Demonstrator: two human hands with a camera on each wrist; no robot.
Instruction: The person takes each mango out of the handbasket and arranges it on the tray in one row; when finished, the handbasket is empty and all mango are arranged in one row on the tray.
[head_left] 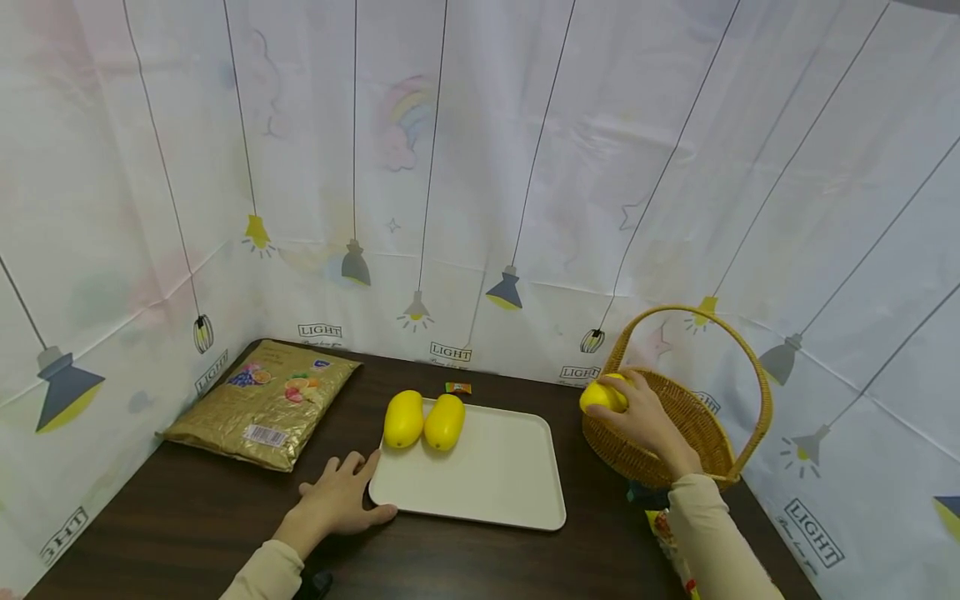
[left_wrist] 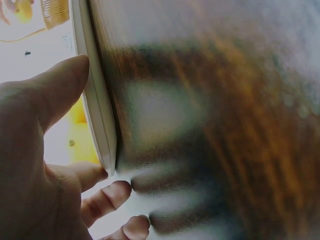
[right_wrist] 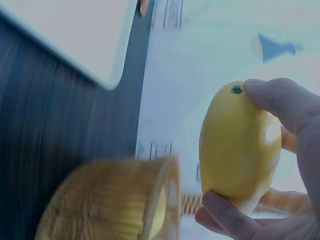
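Head view: the right hand (head_left: 643, 414) gripped a smooth, glossy yellow fruit (head_left: 597, 397), fingers and thumb curled round it, at the left rim of a wicker basket (head_left: 618, 450) near the right edge of the dark, wood-grained worktop (head_left: 450, 558). The right wrist view showed the fruit as a plump oval with a small green stem nub at one end; something yellow showed partly inside the coarse weave of the basket.

The left hand (head_left: 337, 497) lay spread wide at the near left corner of a pale, flat tray (head_left: 487, 467) with rounded corners, thumb against its near edge and index finger at its left edge. Two more yellow fruits (head_left: 445, 422), egg-shaped and shiny, lay side by side at the tray's far left corner.

A crinkled, foil-like gold bag (head_left: 270, 400) filled the worktop's far left corner. A small orange-and-green wrapper (head_left: 458, 388) lay just behind the tray's far edge. A yellow-and-red packet (head_left: 663, 537) showed partly beside the right sleeve (head_left: 712, 533).
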